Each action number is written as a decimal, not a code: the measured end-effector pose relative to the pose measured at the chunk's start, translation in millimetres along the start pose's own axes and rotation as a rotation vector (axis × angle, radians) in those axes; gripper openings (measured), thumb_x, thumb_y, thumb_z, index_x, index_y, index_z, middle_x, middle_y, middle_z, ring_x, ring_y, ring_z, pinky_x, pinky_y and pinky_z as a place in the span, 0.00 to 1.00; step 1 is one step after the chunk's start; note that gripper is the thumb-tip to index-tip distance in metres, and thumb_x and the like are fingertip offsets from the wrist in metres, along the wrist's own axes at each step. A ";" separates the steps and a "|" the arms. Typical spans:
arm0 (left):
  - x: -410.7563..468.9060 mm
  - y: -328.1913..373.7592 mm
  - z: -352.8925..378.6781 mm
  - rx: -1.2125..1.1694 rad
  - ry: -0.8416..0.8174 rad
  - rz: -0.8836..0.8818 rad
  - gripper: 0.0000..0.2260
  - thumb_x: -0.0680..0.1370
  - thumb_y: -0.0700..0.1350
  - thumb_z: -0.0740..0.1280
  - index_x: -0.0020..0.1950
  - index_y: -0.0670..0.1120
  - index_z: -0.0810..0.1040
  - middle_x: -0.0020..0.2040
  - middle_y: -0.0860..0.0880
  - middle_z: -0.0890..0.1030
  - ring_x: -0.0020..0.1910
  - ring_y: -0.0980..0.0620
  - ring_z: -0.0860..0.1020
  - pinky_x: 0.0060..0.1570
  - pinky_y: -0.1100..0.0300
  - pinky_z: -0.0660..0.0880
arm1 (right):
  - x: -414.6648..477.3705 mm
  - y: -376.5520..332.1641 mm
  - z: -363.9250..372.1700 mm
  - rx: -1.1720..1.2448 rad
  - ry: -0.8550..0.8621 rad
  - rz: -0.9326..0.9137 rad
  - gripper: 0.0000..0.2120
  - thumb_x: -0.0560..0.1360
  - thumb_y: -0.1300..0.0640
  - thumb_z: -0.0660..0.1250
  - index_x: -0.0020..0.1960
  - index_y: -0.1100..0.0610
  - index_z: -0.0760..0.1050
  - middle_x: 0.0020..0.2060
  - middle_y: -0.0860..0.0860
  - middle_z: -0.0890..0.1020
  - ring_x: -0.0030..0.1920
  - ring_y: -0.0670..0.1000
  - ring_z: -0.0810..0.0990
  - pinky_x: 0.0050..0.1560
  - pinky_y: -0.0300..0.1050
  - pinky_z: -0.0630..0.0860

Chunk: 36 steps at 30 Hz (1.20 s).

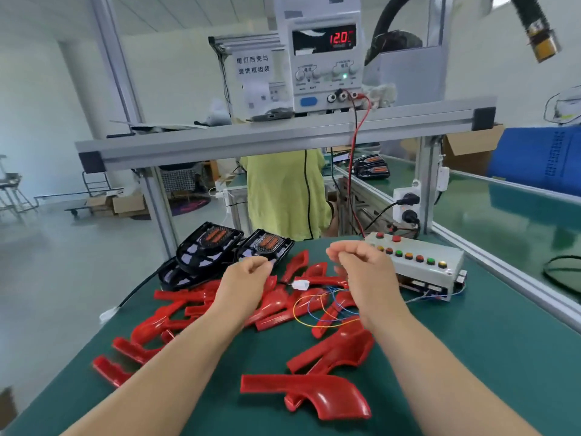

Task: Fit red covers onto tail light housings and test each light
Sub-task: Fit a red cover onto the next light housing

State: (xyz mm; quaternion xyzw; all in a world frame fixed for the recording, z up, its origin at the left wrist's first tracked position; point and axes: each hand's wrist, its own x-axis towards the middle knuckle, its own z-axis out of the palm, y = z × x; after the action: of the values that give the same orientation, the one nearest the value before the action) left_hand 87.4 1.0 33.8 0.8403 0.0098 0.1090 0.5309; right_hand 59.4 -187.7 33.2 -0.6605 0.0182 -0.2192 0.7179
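Our left hand (248, 273) and right hand (361, 265) hover loosely curled, empty (so it seems). The housings (209, 245) lie just up-left, nearest the left hand, with red covers (314, 394) beneath.

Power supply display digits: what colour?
Red digits on the power supply display, clearest in the head view.

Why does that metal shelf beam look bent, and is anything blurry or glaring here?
Head view: the wide-angle lens bows the grey aluminium shelf beam and stretches the edges; light is even, shadows soft; small highlights glint on the nearest glossy red plastic cover; the yellow-tipped black hose top right is smeared.
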 end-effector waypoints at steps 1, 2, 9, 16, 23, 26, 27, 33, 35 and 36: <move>10.8 -4.4 -5.0 0.051 0.016 -0.002 0.07 0.80 0.50 0.65 0.54 0.54 0.81 0.44 0.54 0.82 0.39 0.53 0.77 0.44 0.56 0.76 | -0.4 5.7 3.8 0.007 -0.005 0.020 0.17 0.76 0.68 0.62 0.42 0.50 0.83 0.40 0.44 0.86 0.47 0.48 0.84 0.51 0.45 0.80; 21.2 -8.5 -9.4 0.099 0.033 -0.006 0.10 0.80 0.51 0.65 0.59 0.51 0.80 0.46 0.55 0.82 0.38 0.55 0.77 0.41 0.59 0.75 | -0.5 11.6 5.6 0.015 -0.006 0.036 0.17 0.76 0.68 0.62 0.41 0.51 0.83 0.39 0.44 0.86 0.46 0.47 0.84 0.51 0.45 0.80; 86.9 -27.0 -10.8 0.328 0.115 -0.181 0.10 0.82 0.51 0.61 0.53 0.44 0.75 0.36 0.47 0.75 0.33 0.48 0.72 0.40 0.56 0.69 | 5.1 38.2 -9.4 -0.016 -0.008 0.096 0.15 0.77 0.67 0.63 0.43 0.51 0.83 0.40 0.41 0.86 0.39 0.38 0.82 0.37 0.29 0.76; 133.3 -40.9 7.2 0.428 0.072 -0.343 0.20 0.84 0.48 0.58 0.61 0.31 0.75 0.55 0.33 0.80 0.55 0.36 0.80 0.51 0.49 0.75 | 3.7 47.5 -5.8 -0.125 -0.102 0.179 0.11 0.77 0.62 0.64 0.45 0.49 0.82 0.39 0.45 0.85 0.36 0.42 0.78 0.36 0.33 0.74; 158.5 -58.7 7.8 0.388 0.143 -0.418 0.18 0.84 0.43 0.59 0.70 0.34 0.70 0.67 0.34 0.74 0.65 0.36 0.75 0.63 0.48 0.73 | 2.0 47.3 -4.9 -0.293 -0.177 0.143 0.11 0.77 0.62 0.62 0.48 0.50 0.81 0.34 0.44 0.81 0.27 0.34 0.75 0.27 0.26 0.67; 162.0 -66.5 5.1 0.308 0.147 -0.353 0.15 0.80 0.40 0.65 0.61 0.30 0.75 0.58 0.30 0.79 0.57 0.33 0.79 0.58 0.42 0.77 | 1.5 46.7 -5.3 -0.292 -0.181 0.158 0.11 0.78 0.62 0.62 0.49 0.50 0.81 0.34 0.44 0.81 0.27 0.34 0.75 0.27 0.26 0.67; 162.3 -68.2 4.4 0.288 0.151 -0.349 0.14 0.80 0.40 0.66 0.59 0.30 0.76 0.55 0.30 0.80 0.55 0.33 0.80 0.56 0.42 0.77 | 1.3 46.7 -5.3 -0.299 -0.183 0.158 0.11 0.78 0.61 0.62 0.48 0.49 0.81 0.35 0.44 0.81 0.27 0.34 0.75 0.27 0.26 0.67; 152.1 -63.1 -6.3 0.068 0.218 -0.352 0.10 0.81 0.40 0.61 0.44 0.34 0.73 0.34 0.38 0.78 0.24 0.47 0.77 0.35 0.57 0.71 | 1.6 46.9 -5.2 -0.325 -0.185 0.156 0.12 0.78 0.61 0.62 0.47 0.47 0.81 0.38 0.42 0.82 0.32 0.31 0.76 0.29 0.24 0.67; 150.2 -59.9 -10.9 0.011 0.245 -0.371 0.12 0.81 0.42 0.62 0.41 0.36 0.72 0.30 0.40 0.78 0.13 0.54 0.69 0.26 0.61 0.64 | 1.4 46.7 -5.5 -0.324 -0.183 0.156 0.11 0.78 0.61 0.63 0.48 0.48 0.81 0.37 0.42 0.82 0.31 0.31 0.76 0.29 0.25 0.68; 148.8 -58.0 -14.2 -0.013 0.256 -0.372 0.12 0.80 0.43 0.62 0.41 0.36 0.73 0.26 0.41 0.78 0.11 0.54 0.66 0.25 0.63 0.62 | 1.5 46.8 -5.9 -0.321 -0.183 0.158 0.11 0.78 0.61 0.63 0.49 0.48 0.82 0.37 0.43 0.82 0.31 0.31 0.76 0.28 0.25 0.68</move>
State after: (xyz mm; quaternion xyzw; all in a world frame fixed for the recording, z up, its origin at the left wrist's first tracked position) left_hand 235.7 58.6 13.4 0.7999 0.2316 0.1151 0.5415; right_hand 72.5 -192.3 -11.9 -0.7803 0.0394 -0.0955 0.6168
